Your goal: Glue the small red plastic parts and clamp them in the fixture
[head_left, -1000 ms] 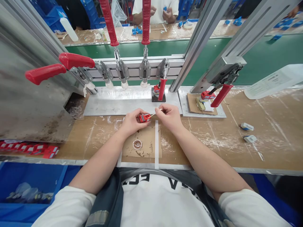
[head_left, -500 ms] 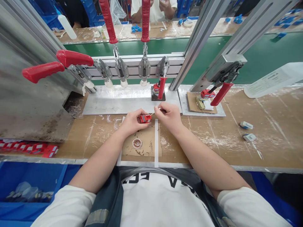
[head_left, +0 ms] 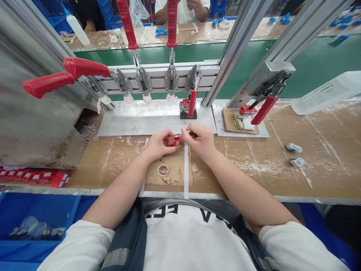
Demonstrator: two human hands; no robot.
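Note:
My left hand (head_left: pixel 160 145) is closed on a small red toy vehicle (head_left: pixel 173 141) with grey-blue patches, holding it just above the cardboard-covered bench. Pinched in my right hand (head_left: pixel 200 138) is a thin pale stick (head_left: pixel 178 135). Its tip reaches the top of the red vehicle; whether it touches cannot be made out. Below the hands, a small round dish (head_left: pixel 163 170) with brownish liquid rests on a stained cardboard piece (head_left: pixel 177 178). Beyond them, a toggle clamp (head_left: pixel 193 103) presses a similar red piece onto a dark block.
Several red-handled clamps (head_left: pixel 172 28) stand over a metal plate (head_left: pixel 126 122). Another clamp (head_left: pixel 263 111) holds a red piece at right. Two small white-and-blue pieces (head_left: pixel 297 162) and a large translucent bottle (head_left: pixel 324 96) are farther right. Red pieces (head_left: pixel 59 180) line the left edge. A co-worker's hands (head_left: pixel 194 5) show opposite.
My right hand has shifted slightly left, bringing the stick over the top of the red toy vehicle. My left hand keeps its hold. The camera view has tilted slightly.

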